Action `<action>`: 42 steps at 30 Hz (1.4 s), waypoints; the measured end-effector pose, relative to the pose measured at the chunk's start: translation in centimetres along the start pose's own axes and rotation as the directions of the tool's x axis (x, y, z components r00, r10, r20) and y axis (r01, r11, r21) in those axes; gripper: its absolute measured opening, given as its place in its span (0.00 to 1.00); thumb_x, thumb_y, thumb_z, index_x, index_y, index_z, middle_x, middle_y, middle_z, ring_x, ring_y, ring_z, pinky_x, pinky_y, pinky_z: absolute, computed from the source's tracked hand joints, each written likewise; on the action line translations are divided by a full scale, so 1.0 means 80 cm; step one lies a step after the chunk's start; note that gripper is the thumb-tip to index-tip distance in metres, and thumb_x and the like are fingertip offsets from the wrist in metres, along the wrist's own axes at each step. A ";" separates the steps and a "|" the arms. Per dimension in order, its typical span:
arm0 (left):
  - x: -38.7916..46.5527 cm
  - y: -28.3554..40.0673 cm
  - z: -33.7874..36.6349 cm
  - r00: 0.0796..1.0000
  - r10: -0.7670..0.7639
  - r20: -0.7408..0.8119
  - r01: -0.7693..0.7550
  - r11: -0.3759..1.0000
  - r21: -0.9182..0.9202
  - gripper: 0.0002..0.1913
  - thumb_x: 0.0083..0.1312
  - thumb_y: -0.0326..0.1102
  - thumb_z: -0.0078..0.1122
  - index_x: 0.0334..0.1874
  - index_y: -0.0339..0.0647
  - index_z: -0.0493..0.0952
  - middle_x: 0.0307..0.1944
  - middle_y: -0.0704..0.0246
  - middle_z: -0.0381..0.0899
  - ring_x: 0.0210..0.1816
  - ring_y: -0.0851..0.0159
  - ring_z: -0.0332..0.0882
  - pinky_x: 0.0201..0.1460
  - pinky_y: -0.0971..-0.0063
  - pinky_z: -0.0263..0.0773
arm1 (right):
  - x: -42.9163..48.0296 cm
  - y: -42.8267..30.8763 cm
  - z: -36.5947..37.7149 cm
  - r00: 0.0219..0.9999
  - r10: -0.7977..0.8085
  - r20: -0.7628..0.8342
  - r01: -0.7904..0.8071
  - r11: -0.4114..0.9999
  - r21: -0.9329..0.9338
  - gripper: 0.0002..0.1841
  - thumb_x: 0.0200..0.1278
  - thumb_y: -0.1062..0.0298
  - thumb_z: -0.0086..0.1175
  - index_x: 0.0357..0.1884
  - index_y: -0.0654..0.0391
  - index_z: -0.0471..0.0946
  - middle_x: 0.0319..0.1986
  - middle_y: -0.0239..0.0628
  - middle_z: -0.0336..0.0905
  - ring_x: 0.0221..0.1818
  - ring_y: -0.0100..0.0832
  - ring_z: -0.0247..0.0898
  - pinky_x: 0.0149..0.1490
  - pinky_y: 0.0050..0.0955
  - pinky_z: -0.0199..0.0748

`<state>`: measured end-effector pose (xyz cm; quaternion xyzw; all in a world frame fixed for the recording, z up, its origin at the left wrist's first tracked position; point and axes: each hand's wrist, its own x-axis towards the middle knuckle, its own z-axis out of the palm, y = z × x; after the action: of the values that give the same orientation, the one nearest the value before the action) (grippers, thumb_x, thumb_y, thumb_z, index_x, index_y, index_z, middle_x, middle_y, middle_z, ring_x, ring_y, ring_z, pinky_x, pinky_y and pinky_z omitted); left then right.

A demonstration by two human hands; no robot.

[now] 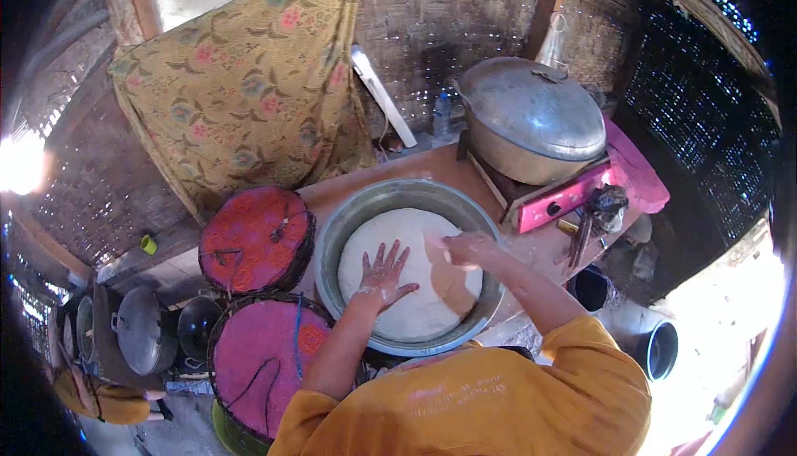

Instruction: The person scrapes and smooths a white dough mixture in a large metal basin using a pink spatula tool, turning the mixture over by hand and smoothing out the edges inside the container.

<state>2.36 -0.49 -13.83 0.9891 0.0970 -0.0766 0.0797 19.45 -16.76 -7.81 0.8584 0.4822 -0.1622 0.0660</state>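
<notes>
A wide round basin with a pale blue rim stands in front of me. It holds a broad, smooth white mass, which looks like dough or packed flour. My left hand rests palm down on the left of this mass, fingers spread and dusted white. Over the right side hovers my right hand, fingers curled and blurred by motion, its shadow falling on the white surface. A pale pink blur shows at its left tip; whether that is a finger or a held thing, I cannot tell.
Left of the basin sit two round baskets, one with red grainy material, one with pink. A large lidded metal pot stands on a pink gas stove at the right back. A patterned cloth hangs behind. Pots line the far left.
</notes>
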 end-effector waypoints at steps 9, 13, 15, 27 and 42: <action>-0.001 -0.002 0.014 0.999 0.029 0.018 -0.028 0.997 -0.070 0.48 0.63 0.71 0.47 0.79 0.52 0.43 0.80 0.63 0.30 0.79 0.45 0.28 0.74 0.34 0.29 | 0.017 -0.038 -0.008 0.999 -0.040 0.029 0.041 0.998 -0.038 0.26 0.60 0.66 0.48 0.64 0.51 0.69 0.45 0.47 0.82 0.48 0.48 0.80 0.51 0.49 0.76; 0.000 0.010 0.009 0.998 0.049 -0.037 -0.051 0.998 -0.039 0.47 0.64 0.70 0.45 0.79 0.52 0.44 0.80 0.61 0.29 0.78 0.45 0.28 0.73 0.33 0.30 | 0.009 -0.004 -0.057 0.979 -0.167 0.114 0.172 0.984 -0.036 0.29 0.63 0.67 0.45 0.70 0.45 0.63 0.47 0.50 0.80 0.49 0.50 0.78 0.51 0.48 0.75; -0.001 0.012 0.017 0.998 0.053 0.029 -0.052 0.998 -0.040 0.47 0.64 0.69 0.46 0.79 0.52 0.44 0.80 0.61 0.30 0.79 0.45 0.28 0.73 0.33 0.30 | 0.041 -0.006 -0.084 0.983 -0.169 0.071 0.172 0.985 -0.030 0.29 0.63 0.65 0.47 0.68 0.45 0.65 0.49 0.49 0.80 0.49 0.50 0.78 0.52 0.47 0.76; -0.001 0.027 0.016 0.966 0.198 -0.167 -0.200 0.980 0.003 0.46 0.61 0.66 0.54 0.76 0.47 0.54 0.78 0.59 0.44 0.77 0.45 0.41 0.73 0.34 0.37 | 0.187 -0.071 -0.075 0.857 -0.351 0.377 0.443 0.876 -0.192 0.25 0.59 0.68 0.48 0.60 0.43 0.75 0.46 0.41 0.82 0.45 0.42 0.79 0.48 0.43 0.76; 0.011 0.035 0.057 0.934 0.274 -0.230 -0.283 0.959 -0.009 0.47 0.58 0.69 0.55 0.76 0.51 0.53 0.78 0.64 0.45 0.77 0.46 0.42 0.74 0.37 0.36 | 0.144 -0.140 -0.097 0.869 -0.304 0.391 0.377 0.917 -0.126 0.29 0.65 0.69 0.47 0.70 0.42 0.64 0.60 0.45 0.73 0.57 0.45 0.74 0.59 0.42 0.72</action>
<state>3.14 -3.86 -18.01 0.9932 -0.0339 0.0507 0.0988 17.14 0.55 -3.98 0.7034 0.6197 -0.2783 0.2093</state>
